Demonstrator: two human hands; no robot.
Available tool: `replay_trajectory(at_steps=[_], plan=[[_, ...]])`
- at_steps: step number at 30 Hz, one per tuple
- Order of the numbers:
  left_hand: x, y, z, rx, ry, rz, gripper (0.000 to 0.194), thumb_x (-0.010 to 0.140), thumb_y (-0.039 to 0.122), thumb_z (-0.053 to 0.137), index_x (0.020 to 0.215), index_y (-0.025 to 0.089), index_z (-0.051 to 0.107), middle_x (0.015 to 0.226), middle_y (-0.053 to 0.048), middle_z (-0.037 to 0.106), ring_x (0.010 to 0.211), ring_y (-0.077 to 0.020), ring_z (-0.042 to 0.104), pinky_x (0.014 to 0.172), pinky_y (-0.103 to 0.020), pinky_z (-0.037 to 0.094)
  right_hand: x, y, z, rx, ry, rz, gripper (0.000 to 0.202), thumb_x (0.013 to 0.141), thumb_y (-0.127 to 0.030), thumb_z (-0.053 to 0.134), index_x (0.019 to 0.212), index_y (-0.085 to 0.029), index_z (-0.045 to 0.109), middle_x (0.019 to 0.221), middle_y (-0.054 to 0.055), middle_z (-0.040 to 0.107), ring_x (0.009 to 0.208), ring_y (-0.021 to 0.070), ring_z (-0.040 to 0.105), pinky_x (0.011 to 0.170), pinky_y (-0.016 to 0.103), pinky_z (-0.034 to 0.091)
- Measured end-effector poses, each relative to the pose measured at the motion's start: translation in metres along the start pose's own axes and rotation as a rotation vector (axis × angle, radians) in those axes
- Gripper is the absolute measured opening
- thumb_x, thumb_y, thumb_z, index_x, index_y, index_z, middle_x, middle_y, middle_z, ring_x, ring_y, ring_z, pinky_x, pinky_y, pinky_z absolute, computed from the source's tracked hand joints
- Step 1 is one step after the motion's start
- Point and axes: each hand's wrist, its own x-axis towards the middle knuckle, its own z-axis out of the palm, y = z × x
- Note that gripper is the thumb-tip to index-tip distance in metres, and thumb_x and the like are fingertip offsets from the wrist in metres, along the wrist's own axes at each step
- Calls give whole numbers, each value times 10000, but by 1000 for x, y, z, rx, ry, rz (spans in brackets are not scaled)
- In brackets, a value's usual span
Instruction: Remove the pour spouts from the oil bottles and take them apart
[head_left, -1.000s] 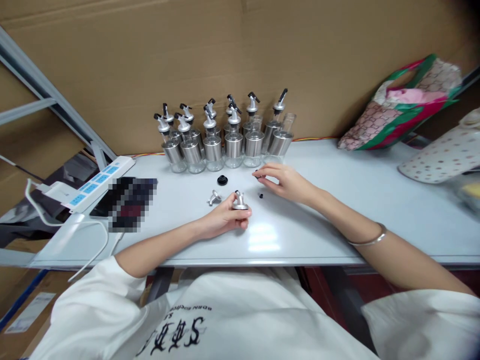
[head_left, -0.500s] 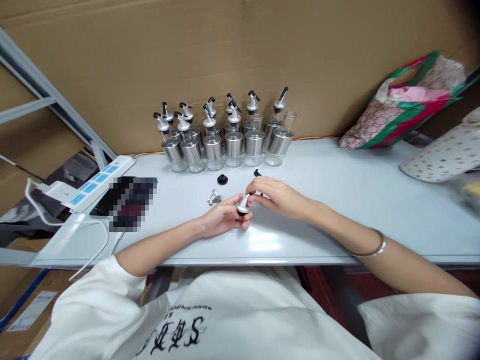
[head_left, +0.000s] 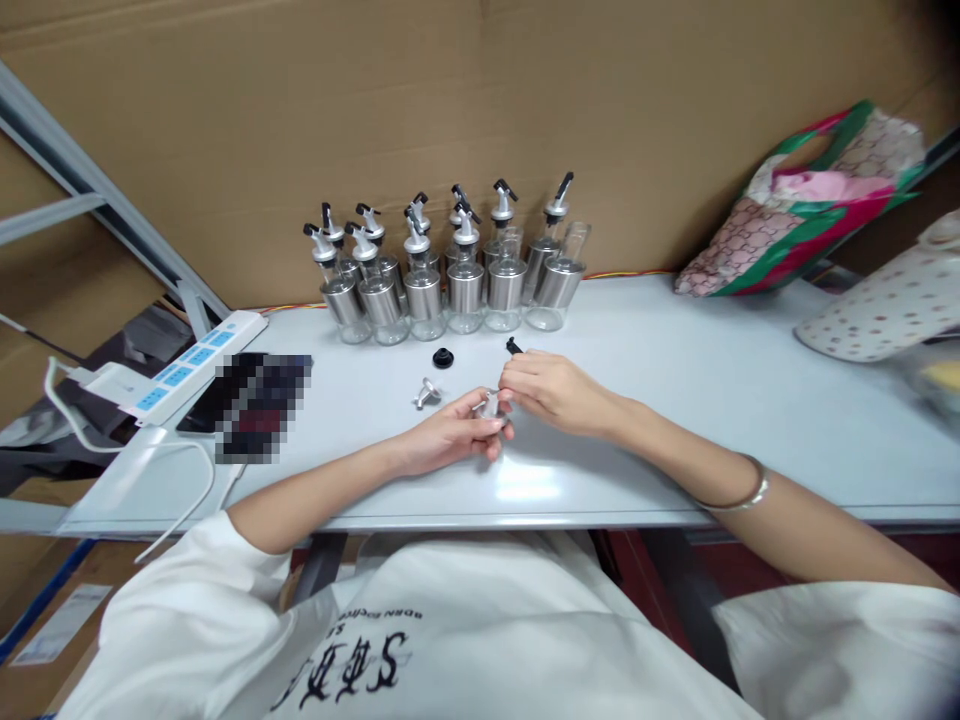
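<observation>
My left hand [head_left: 454, 432] is closed round a silver pourer top [head_left: 489, 408] near the table's front edge. The fingers of my right hand [head_left: 551, 390] are pinched together at the pourer's upper end; what they hold there is too small to make out. A black lever piece [head_left: 514, 346] lies just beyond my right hand. Behind my left hand, a loose silver spout [head_left: 427, 393] and a black stopper ring [head_left: 443, 357] rest on the table. Two rows of glass and steel bottles [head_left: 466, 295] stand at the back, most with pourers; two front-right bottles have none.
On the left of the grey table [head_left: 675, 400] lie a white power strip [head_left: 199, 365], a cable and a dark, pixelated object [head_left: 262, 405]. A patterned bag [head_left: 806, 215] and a dotted white item [head_left: 885, 300] are at the right. Cardboard stands behind.
The pourer has turned in my left hand, and my left thumb now lies across it. My right fingers have drawn closer together at its upper end.
</observation>
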Motion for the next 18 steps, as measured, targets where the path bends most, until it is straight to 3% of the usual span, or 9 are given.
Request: replay_trajectory(at_steps=[5, 18], plan=[[1, -3, -1, 26, 14, 32, 376, 721, 317, 741, 941, 187, 464, 793, 7, 624, 544, -69, 559, 582, -244, 394, -1, 1, 1, -16, 0, 14, 393, 997, -337, 251, 701, -198, 471, 652, 20, 521, 619, 155, 434, 637, 275, 323], [3, -4, -3, -7, 25, 18, 507, 705, 604, 662, 870, 168, 461, 678, -27, 663, 548, -119, 591, 613, -267, 418, -3, 7, 4, -58, 79, 73, 425, 1003, -336, 223, 687, -196, 470, 606, 12, 519, 578, 151, 440, 624, 273, 325]])
